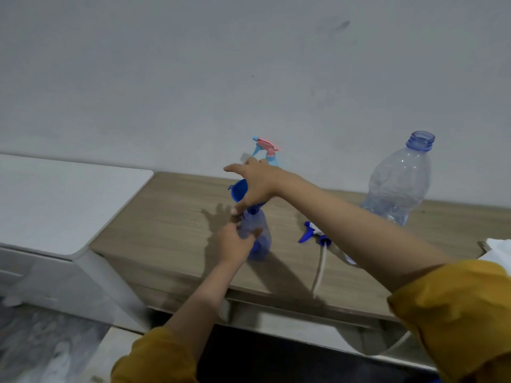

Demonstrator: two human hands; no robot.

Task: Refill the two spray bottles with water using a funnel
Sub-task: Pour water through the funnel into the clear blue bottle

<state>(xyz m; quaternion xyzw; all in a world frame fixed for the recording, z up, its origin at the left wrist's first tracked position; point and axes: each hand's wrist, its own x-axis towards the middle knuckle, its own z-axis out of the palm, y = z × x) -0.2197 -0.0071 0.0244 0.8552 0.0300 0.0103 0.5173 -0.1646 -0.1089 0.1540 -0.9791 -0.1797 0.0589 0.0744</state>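
Two hands work one bottle (255,236): left hand (235,240) grips its body, right hand (255,183) pinches the funnel (239,190) at its neck.

Left hand (235,241) grips blue spray bottle (257,239) body, upright on wooden shelf (171,217). Right hand (254,183) above it holds blue funnel (240,189), tilted, at the bottle's neck. Beyond right hand: pink-blue spray bottle (266,150); right of left hand: detached sprayer head (313,232), uncapped water bottle (398,186).
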